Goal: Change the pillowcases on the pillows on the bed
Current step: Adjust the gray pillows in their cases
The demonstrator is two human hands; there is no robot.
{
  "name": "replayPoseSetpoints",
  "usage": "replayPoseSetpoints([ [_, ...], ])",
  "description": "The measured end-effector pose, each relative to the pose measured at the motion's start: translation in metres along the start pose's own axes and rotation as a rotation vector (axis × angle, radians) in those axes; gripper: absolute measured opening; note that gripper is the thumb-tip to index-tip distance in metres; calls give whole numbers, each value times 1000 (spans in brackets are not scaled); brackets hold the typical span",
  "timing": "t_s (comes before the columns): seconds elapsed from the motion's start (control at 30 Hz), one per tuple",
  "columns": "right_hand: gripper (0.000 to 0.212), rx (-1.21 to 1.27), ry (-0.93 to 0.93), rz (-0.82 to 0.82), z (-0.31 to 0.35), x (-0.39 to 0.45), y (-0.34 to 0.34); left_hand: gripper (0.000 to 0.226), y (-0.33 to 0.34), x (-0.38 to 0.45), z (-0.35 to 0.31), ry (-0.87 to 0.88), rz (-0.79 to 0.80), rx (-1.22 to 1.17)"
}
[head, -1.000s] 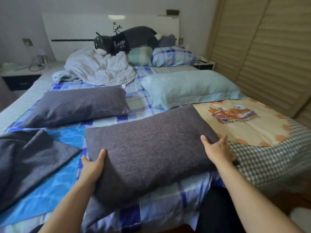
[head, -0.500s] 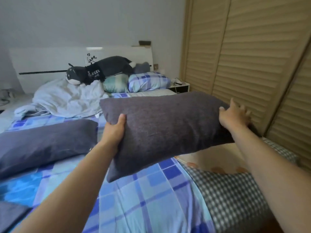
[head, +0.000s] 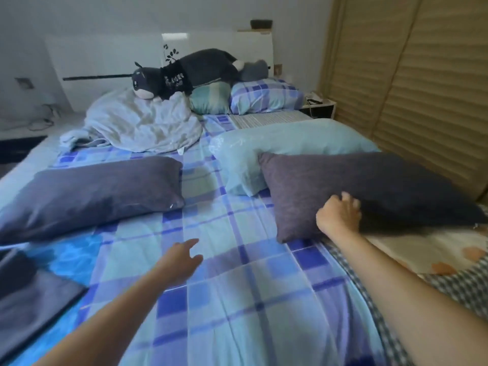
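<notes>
A dark grey pillow (head: 369,188) lies on the right side of the bed, leaning on a light blue pillow (head: 285,143) behind it. My right hand (head: 339,215) rests against its near edge with curled fingers; whether they grip the fabric is unclear. My left hand (head: 181,257) hovers open above the blue plaid sheet (head: 237,299), holding nothing. A second dark grey pillow (head: 89,191) lies on the left. Folded dark grey cloth (head: 29,299) sits at the near left.
A crumpled pale blanket (head: 137,125), a dark plush cat (head: 184,72) and two more pillows (head: 264,97) fill the head of the bed. A checked cloth with a cartoon print (head: 449,262) lies at the right. Slatted wardrobe doors (head: 422,88) stand close on the right; a nightstand (head: 320,108) behind.
The dark grey pillow, held up in both hands, now lies on the right of the bed against the light blue pillow. My left hand has let go and drawn back.
</notes>
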State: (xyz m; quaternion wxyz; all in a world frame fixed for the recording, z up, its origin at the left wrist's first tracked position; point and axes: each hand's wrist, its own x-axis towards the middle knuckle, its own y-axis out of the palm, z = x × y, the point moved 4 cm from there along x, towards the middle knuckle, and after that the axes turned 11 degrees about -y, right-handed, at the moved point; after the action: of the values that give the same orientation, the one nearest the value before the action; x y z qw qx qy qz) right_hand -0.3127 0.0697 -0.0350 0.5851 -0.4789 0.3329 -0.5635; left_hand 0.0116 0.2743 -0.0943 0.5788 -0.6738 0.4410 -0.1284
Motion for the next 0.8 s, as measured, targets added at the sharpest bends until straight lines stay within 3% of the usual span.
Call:
replayPoseSetpoints([
  [0.03, 42, 33, -133, -69, 33, -8, 4, 60, -7, 2, 37, -65, -53, 15],
  [0.1, 34, 116, -410, -39, 104, -28, 23, 63, -21, 3, 103, -184, -221, 73],
  [0.17, 34, 149, -552, 132, 168, -49, 57, 65, -27, 4, 157, -253, -380, 135],
  [0.23, 40, 194, -571, 319, 220, -68, 94, 62, -15, 10, 201, -257, -435, 173],
  [0.3, 48, 260, -527, 464, 260, -76, 126, 62, 6, 14, 228, -229, -409, 224],
  [0.43, 57, 575, -228, 637, 318, -49, 181, 58, 26, 22, 239, -201, -434, 213],
  [0.5, 53, 781, -75, 618, 351, -26, 199, 57, 31, 28, 244, -184, -467, 179],
  [0.67, 69, 1263, 336, 628, 420, -2, 239, 60, 46, 41, 257, -187, -476, 153],
  [0.73, 60, 1408, 388, 600, 448, -2, 232, 60, 48, 43, 259, -166, -476, 128],
  [0.8, 50, 1580, 296, 539, 473, -7, 197, 61, 47, 44, 260, -186, -463, 113],
])
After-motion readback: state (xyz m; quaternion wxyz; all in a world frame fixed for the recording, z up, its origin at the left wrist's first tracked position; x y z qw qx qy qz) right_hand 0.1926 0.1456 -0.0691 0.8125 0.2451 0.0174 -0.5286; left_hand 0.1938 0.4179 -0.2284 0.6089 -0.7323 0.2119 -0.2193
